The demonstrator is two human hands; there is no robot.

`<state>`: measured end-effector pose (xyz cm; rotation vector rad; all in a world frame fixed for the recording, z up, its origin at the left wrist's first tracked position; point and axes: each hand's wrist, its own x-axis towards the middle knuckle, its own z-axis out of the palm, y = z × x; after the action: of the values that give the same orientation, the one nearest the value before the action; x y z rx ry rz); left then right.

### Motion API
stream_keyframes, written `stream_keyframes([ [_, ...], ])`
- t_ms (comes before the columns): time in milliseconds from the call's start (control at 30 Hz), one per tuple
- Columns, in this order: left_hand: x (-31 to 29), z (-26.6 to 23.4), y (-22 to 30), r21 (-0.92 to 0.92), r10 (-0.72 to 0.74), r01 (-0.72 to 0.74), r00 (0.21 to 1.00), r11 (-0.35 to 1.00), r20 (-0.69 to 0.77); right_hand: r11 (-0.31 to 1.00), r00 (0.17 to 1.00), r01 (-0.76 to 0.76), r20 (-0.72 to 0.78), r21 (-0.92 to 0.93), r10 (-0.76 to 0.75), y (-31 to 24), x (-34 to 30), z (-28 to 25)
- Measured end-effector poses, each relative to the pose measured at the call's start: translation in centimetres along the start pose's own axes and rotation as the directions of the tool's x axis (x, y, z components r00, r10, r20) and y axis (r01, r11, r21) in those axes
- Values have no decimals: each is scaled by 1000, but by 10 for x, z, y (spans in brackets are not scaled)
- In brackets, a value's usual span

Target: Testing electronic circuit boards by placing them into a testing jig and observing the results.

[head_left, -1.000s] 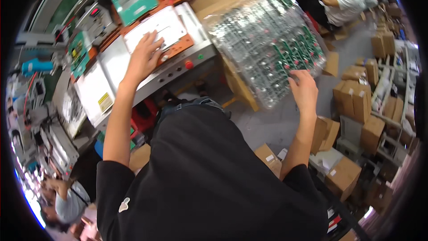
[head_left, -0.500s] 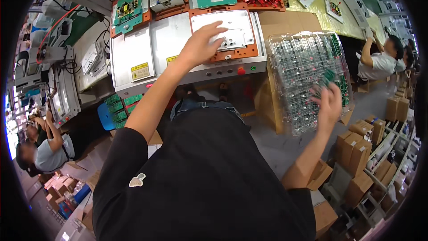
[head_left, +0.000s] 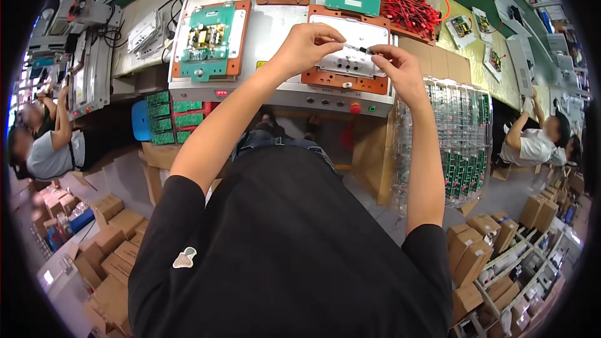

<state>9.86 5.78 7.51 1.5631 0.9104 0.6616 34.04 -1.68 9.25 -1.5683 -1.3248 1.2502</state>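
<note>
A small circuit board point(head_left: 357, 48), seen almost edge-on with a dark component on it, is held over a white fixture plate point(head_left: 338, 70) in a brown-orange frame. The fingertips of my left hand point(head_left: 305, 50) are closed at its left end. At its right end, the thumb and fingers of my right hand point(head_left: 402, 74) pinch it. To the left, a green fixture point(head_left: 210, 40) carries a board with yellow and black components. Right of the machine, a clear plastic tray point(head_left: 410, 169) holds many small green boards in rows.
Red wired parts point(head_left: 410, 12) are heaped behind the fixture. A red button point(head_left: 355, 108) and a green one sit on the machine's front panel point(head_left: 282, 97). Stacked green boards point(head_left: 161, 119) lie by a blue bin at left. Co-workers sit on both sides; cardboard boxes point(head_left: 479, 256) stand at lower right.
My right hand has come from the tray to the fixture with the small board, and my left hand now grips it too. The green fixture at left has slid toward me.
</note>
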Motion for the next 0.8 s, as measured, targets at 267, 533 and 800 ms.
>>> stream_keyframes([
  [267,-12,-8,-18,250,192,-199,980,948,51,951,990,140,35,-276,-136,13,7,12],
  [533,-27,-5,-25,502,319,-343,938,794,136,828,935,353,156,-436,-317,22,7,13],
  [800,-55,21,-16,501,382,-250,906,829,-180,636,774,598,143,-488,-617,7,41,-8],
])
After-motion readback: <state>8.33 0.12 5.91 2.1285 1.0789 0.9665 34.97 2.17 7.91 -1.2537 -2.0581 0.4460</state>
